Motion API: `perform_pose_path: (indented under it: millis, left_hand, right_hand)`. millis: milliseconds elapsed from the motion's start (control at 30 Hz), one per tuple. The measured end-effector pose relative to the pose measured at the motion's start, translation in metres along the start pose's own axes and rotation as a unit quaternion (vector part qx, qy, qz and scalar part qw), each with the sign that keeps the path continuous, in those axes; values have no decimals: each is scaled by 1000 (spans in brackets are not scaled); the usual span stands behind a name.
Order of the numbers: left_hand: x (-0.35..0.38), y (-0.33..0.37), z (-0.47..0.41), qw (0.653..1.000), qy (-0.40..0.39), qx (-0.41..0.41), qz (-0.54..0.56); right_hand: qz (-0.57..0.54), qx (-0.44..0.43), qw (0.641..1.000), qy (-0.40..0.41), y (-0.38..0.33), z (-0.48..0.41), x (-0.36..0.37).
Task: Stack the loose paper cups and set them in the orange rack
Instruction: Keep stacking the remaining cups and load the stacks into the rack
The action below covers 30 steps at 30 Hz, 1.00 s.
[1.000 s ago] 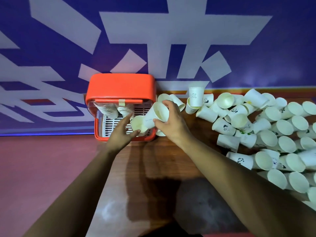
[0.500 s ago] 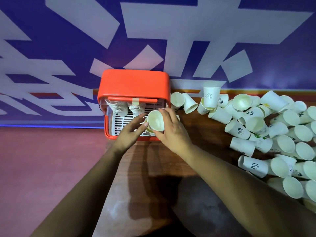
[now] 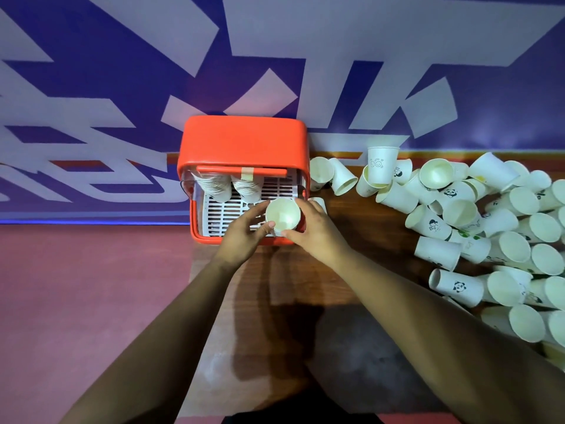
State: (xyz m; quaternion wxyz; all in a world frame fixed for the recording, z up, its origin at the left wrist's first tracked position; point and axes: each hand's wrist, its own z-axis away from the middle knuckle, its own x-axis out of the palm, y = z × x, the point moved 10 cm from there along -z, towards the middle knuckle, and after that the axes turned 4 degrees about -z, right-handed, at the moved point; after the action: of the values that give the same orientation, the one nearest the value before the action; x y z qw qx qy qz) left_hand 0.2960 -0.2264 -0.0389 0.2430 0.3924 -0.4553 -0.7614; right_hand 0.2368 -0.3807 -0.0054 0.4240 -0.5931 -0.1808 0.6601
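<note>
I hold one paper cup [image 3: 282, 214] over the front right corner of the orange rack [image 3: 241, 139], its open mouth turned up toward me. My left hand [image 3: 244, 237] pinches its left side, and my right hand [image 3: 315, 237] curls round its right side. Two stacks of cups [image 3: 214, 186] lean at the back of the rack. To the right, loose cups [image 3: 489, 228] lie heaped on the tabletop [image 3: 351, 270].
</note>
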Motion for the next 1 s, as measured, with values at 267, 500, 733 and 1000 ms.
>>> perform_pose_path:
  millis: [267,500,733,1000]
  left_hand:
    - [20,73,43,972,79,171,-138]
    - [195,101,70,956,-153,192,-163]
    - [347,129,94,908,-254,223,-249]
    - [457,125,106,798,-325,297,-411]
  right_hand:
    - [52,66,990,115,77,93,-113]
    - [115,181,954,212,214,215,-198]
    - [138,263,951,87,295,267,-186]
    - [4,202,969,145,327,277,-182]
